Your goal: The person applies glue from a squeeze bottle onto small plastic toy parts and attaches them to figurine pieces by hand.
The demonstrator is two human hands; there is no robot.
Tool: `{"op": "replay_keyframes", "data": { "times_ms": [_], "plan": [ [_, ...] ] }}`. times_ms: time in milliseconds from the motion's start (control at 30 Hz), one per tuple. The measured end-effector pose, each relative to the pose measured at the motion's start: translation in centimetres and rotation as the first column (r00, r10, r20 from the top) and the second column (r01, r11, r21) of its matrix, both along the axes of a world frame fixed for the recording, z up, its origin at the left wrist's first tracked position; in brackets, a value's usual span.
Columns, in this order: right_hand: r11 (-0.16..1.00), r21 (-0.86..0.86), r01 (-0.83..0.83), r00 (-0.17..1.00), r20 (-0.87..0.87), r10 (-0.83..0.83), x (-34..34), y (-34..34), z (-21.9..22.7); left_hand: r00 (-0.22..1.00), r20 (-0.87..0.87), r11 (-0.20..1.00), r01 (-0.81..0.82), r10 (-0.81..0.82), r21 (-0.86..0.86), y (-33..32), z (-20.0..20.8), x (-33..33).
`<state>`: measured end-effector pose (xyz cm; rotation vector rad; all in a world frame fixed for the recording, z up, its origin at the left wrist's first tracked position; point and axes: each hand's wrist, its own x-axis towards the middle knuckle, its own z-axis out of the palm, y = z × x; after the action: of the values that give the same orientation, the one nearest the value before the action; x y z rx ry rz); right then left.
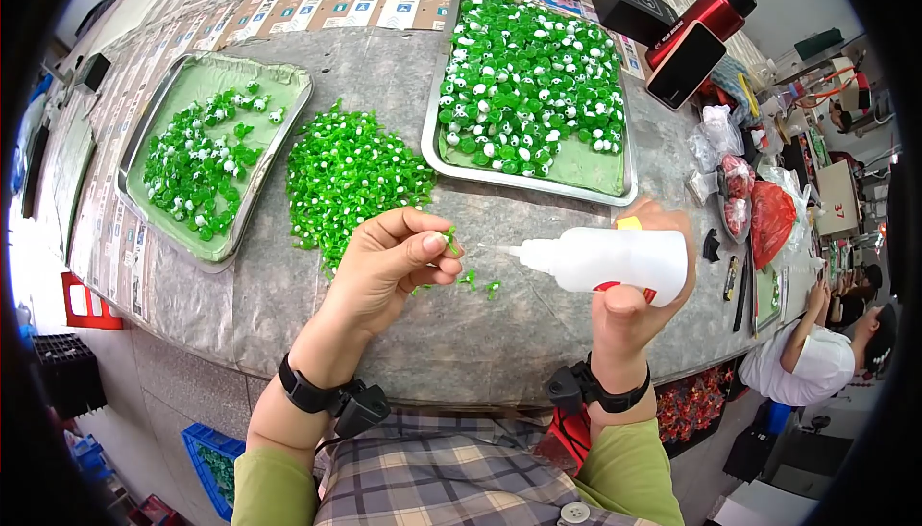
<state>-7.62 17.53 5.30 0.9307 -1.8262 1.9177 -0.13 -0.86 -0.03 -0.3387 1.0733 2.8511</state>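
Observation:
Between the thumb and forefinger of my left hand (384, 271) is a small green plastic piece (450, 239), pinched upright. My right hand (626, 313) is closed around a white squeeze bottle (615, 257), tipped on its side. Its thin clear nozzle points left at the green piece, a short gap away. Several loose green pieces (470, 279) lie on the grey table cover just below the nozzle. Beyond my left hand is a heap of green pieces with white spots (357, 175).
A metal tray (531, 182) of green pieces with white ball-like heads stands at the back; a sparser tray (285, 103) is at left. Back right are a black box (631, 5), red flask (711, 17), phone (686, 65) and plastic bags (771, 223). Another person (802, 363) sits far right.

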Motion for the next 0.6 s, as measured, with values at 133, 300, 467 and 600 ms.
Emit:
{"op": "replay_keyframes", "data": {
  "times_ms": [133, 300, 467, 600],
  "plan": [
    [0.981, 0.187, 0.051, 0.988, -0.153, -0.023, 0.27, -0.02, 0.17, 1.0, 0.022, 1.0, 0.0, 0.0, -0.004, 0.09, 0.13, -0.09],
    [0.969, 0.238, 0.062, 0.987, -0.159, -0.024, 0.37, -0.31, 0.29, 1.0, -0.009, 1.0, 0.004, -0.004, 0.013, -0.11, -0.2, -0.05],
    [0.968, 0.245, 0.06, 0.99, -0.139, -0.026, 0.41, -0.34, 0.35, 1.0, -0.008, 1.0, 0.007, -0.007, 0.013, -0.01, -0.14, -0.09],
    [0.963, 0.264, 0.056, 0.99, -0.142, -0.019, 0.41, -0.44, 0.52, 1.0, -0.003, 1.0, 0.009, -0.009, 0.004, -0.03, -0.16, -0.07]
  ]
}}
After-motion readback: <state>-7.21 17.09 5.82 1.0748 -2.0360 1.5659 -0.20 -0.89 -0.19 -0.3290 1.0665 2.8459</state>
